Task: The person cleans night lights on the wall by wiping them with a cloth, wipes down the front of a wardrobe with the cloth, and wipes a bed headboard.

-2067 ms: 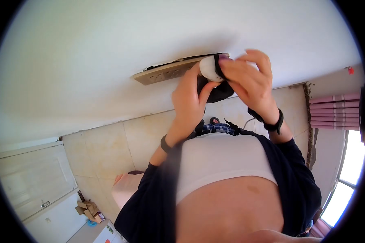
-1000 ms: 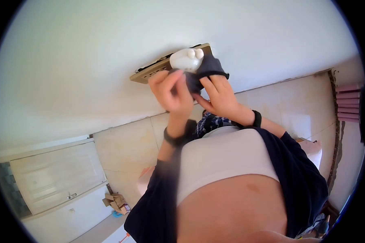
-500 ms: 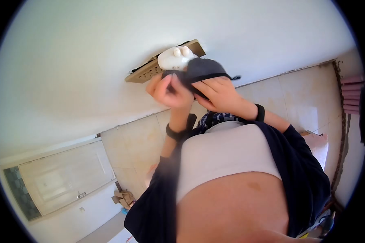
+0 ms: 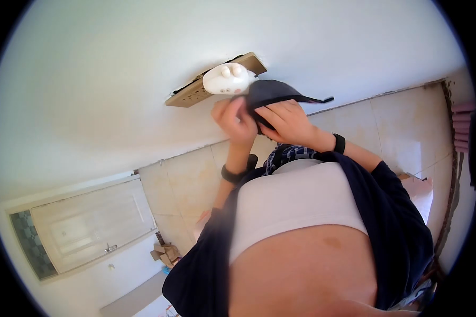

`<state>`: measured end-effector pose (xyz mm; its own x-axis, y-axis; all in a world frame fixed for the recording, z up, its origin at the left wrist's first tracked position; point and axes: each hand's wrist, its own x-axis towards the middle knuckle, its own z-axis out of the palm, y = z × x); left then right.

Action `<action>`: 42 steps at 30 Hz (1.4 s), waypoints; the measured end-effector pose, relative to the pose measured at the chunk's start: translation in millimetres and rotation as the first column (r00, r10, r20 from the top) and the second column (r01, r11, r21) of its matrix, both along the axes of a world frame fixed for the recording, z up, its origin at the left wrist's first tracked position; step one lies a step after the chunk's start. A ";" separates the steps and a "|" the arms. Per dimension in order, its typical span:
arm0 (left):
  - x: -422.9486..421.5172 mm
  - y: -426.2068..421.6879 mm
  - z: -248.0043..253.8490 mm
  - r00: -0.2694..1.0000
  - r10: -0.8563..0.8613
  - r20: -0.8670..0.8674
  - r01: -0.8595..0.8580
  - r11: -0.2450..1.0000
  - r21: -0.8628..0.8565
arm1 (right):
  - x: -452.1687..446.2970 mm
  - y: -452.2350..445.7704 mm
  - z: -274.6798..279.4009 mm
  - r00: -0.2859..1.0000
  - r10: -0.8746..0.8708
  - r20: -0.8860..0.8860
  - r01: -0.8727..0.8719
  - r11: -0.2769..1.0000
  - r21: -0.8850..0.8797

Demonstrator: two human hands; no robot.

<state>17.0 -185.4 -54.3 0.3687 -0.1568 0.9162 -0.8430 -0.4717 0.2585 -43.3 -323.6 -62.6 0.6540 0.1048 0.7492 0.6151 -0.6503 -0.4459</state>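
Note:
My right hand point(image 4: 290, 124) has its fingers wrapped round the lower edge of a dark cloth item point(image 4: 269, 92), whose thin pointed strap sticks out to the right. My left hand point(image 4: 235, 120), partly blurred, is pinched at the left side of the same cloth. Just above the hands, a rounded white object point(image 4: 226, 80) with two small knobs, dark dots and a pinkish patch sits against a tan socket panel point(image 4: 189, 94) on the wall. Each wrist has a black band.
The pale wall point(image 4: 116, 95) fills the upper view. Beyond are floor tiles point(image 4: 349, 124), a white door point(image 4: 92, 224) at left, a cardboard box point(image 4: 166, 253) at lower left and pink curtain folds point(image 4: 463, 127) at the right edge.
The white object, earlier between my hands, now sits at the panel, and my hands have gone to the dark cloth. Most recently the cloth's strap has stretched out rightward. The view has shifted.

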 end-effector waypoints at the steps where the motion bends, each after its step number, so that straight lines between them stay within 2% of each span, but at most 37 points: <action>1: 0.8 0.2 -1.2 0.998 0.056 0.026 -0.058 0.995 0.080 | 0.6 -0.1 -0.3 0.997 0.029 -0.073 -0.029 1.000 -0.004; 2: 1.8 0.4 -3.3 0.992 0.110 0.057 -0.118 0.981 0.157 | 1.1 -0.4 -0.9 0.988 0.056 -0.144 -0.057 0.998 -0.007; 3: 6.0 8.4 -23.6 0.999 0.036 -0.041 -0.029 0.987 0.158 | 3.4 -0.9 -6.2 0.996 0.084 -0.024 -0.082 0.994 0.076; 6: 4.5 9.0 -33.6 0.993 -0.008 -0.119 0.031 0.981 0.189 | 2.5 -18.9 -8.7 0.978 0.205 -0.050 -0.200 0.976 0.085; 7: -0.1 9.4 -38.0 0.986 -0.042 -0.162 0.061 0.991 0.117 | 3.2 -20.6 -11.7 0.984 0.176 0.008 -0.175 0.970 0.171; 10: -2.8 -0.3 -30.7 0.987 0.062 -0.148 -0.095 0.970 -0.225 | 5.2 -20.0 3.8 1.000 -0.009 0.004 0.007 0.935 0.354; 11: -3.4 -8.3 -19.9 0.973 -0.016 -0.232 -0.069 0.932 -0.355 | 6.7 -20.7 8.7 0.998 0.049 -0.044 -0.030 0.930 0.366; 14: -5.8 1.5 -8.1 0.924 0.027 -0.382 -0.092 0.984 -0.153 | 13.2 -11.5 20.6 0.985 0.138 -0.102 -0.076 0.884 0.462; 18: -7.5 -1.6 1.4 0.923 0.090 -0.374 -0.131 0.988 -0.084 | 15.8 -8.8 16.6 0.999 0.020 -0.035 -0.006 0.927 0.376; 26: -10.7 -5.4 13.1 0.956 0.094 -0.277 -0.115 0.991 -0.063 | 6.0 -12.8 36.2 0.996 -0.088 -0.018 0.090 0.971 0.221; 32: -11.1 -3.1 14.4 0.956 0.064 -0.286 -0.087 0.994 -0.067 | 8.3 -19.8 43.4 0.998 -0.069 -0.010 0.070 0.984 0.162; 35: -12.9 -3.7 14.6 0.941 0.059 -0.334 -0.091 0.993 -0.080 | 8.2 -15.8 37.7 0.997 -0.075 0.016 0.070 0.979 0.194; 38: -15.1 -4.8 16.6 0.923 0.075 -0.378 -0.111 0.991 -0.075 | 6.5 -15.5 31.3 0.993 0.003 -0.114 0.040 0.926 0.376; 41: -16.3 -5.4 19.1 0.908 0.086 -0.410 -0.125 0.990 -0.069 | 10.4 -15.5 22.2 0.995 -0.068 -0.070 0.094 0.856 0.508; 42: -17.0 -6.1 18.3 0.902 0.088 -0.423 -0.130 0.989 -0.070 | 10.7 -20.0 20.1 0.986 -0.021 -0.164 0.100 0.868 0.486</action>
